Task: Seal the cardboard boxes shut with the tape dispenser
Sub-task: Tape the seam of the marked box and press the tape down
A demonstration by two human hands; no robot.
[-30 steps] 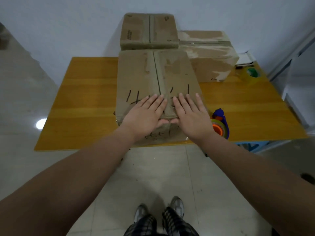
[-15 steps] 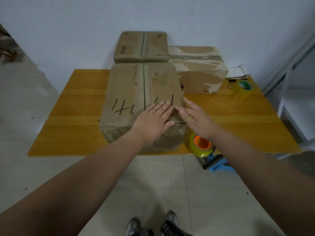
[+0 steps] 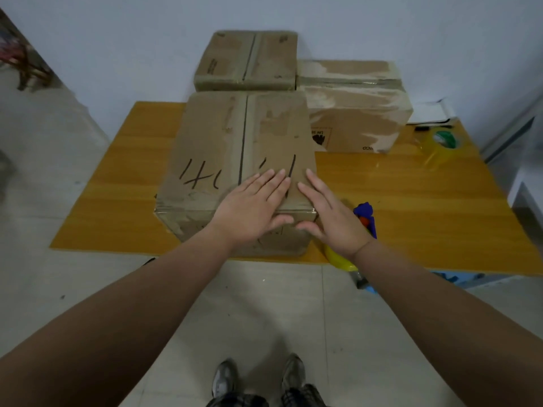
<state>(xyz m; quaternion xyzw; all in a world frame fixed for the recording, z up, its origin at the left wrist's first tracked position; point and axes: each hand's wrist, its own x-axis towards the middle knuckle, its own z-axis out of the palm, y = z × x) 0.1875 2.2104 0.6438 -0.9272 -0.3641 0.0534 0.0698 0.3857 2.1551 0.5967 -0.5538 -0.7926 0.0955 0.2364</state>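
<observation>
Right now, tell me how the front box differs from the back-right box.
The front box bears black handwriting on top; the back-right box shows pale torn patches. The front box's seam runs away from the person; the back-right box's runs sideways. The left hand and right hand rest on the front box; no hand touches the back-right box. Both are closed brown cardboard.
</observation>
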